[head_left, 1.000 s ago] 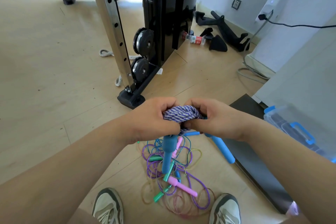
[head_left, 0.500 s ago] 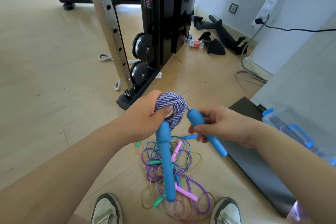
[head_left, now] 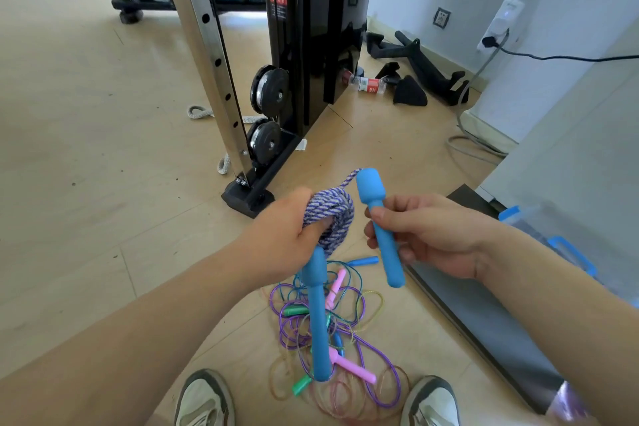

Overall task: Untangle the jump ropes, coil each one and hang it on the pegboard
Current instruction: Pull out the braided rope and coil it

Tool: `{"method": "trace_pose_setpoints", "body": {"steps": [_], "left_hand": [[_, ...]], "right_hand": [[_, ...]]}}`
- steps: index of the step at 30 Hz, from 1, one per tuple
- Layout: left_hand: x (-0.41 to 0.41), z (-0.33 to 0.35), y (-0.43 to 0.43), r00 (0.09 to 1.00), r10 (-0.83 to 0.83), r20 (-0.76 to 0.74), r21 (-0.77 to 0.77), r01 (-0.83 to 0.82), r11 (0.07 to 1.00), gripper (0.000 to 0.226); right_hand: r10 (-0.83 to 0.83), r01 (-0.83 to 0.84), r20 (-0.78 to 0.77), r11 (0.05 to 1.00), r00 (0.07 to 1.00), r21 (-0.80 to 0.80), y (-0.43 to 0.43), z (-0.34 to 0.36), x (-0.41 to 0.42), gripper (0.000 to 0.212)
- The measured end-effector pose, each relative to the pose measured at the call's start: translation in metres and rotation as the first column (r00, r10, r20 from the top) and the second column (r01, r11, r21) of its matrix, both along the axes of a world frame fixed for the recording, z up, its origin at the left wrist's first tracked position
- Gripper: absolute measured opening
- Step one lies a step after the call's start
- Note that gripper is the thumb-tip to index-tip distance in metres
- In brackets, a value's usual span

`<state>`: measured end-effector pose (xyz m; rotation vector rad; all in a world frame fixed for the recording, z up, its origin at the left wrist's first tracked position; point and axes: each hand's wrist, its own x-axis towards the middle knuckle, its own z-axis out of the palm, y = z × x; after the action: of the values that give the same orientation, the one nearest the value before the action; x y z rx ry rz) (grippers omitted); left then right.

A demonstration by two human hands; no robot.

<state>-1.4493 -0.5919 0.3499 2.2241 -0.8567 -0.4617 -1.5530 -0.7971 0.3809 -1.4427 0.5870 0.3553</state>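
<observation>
Braided cloth rope (head_left: 333, 214), matt blue plastic handles (head_left: 380, 225), glossy wood-look floor (head_left: 86, 131)

My right hand (head_left: 439, 235) now lifts the second blue handle (head_left: 378, 225) upright, clear of the braided coil (head_left: 332, 214) it earlier pressed.

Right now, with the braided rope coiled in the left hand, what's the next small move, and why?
Probably pass the blue cylindrical handle in the right hand through the purple-and-white braided rope coil that the left hand grips: only a short tail links them, and the second blue handle hangs below.
</observation>
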Motion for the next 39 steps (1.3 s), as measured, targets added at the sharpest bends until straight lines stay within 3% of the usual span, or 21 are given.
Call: {"method": "trace_pose_setpoints", "body": {"steps": [8,14,20,25,27,29,33,36,39], "left_hand": [[-0.033,0.002,-0.024,0.969,-0.001,-0.247,-0.145,-0.036,0.989,0.018],[-0.034,0.004,-0.028,0.919,-0.08,-0.387,-0.194,0.004,0.981,0.037],[-0.03,0.005,-0.029,0.922,-0.079,-0.379,-0.18,0.011,0.984,0.04],[-0.028,0.006,-0.03,0.937,-0.061,-0.344,-0.19,-0.006,0.982,0.037],[-0.027,0.005,-0.03,0.941,-0.056,-0.334,-0.196,-0.011,0.98,0.04],[-0.026,0.005,-0.028,0.946,-0.027,-0.323,-0.191,-0.037,0.981,0.036],[-0.021,0.006,-0.021,0.929,-0.061,-0.366,-0.197,-0.013,0.98,0.038],[-0.021,0.008,-0.019,0.898,-0.099,-0.429,-0.256,-0.015,0.967,0.036],[-0.021,0.015,-0.02,0.838,-0.125,-0.532,-0.357,-0.088,0.93,0.031]], "right_hand": [[-0.293,0.293,0.01,0.956,0.956,-0.016,0.011,0.004,0.021,0.011],[-0.51,0.51,0.026,0.86,0.86,-0.008,0.018,0.002,0.034,0.018],[-0.656,0.655,0.102,0.754,0.748,0.053,0.038,-0.002,0.034,0.011],[-0.71,0.706,0.105,0.704,0.696,0.082,0.04,0.004,0.033,0.018],[-0.698,0.696,0.098,0.715,0.709,0.064,0.038,0.001,0.033,0.018],[-0.618,0.616,0.143,0.785,0.773,0.059,0.031,-0.004,0.032,0.012],[-0.245,0.256,0.23,0.967,0.942,-0.019,0.004,-0.001,0.018,0.025],[-0.102,0.097,0.248,0.995,0.963,0.035,-0.007,-0.004,0.011,0.047],[-0.077,0.038,0.318,0.991,0.945,0.125,-0.005,-0.005,0.011,0.049]]}}
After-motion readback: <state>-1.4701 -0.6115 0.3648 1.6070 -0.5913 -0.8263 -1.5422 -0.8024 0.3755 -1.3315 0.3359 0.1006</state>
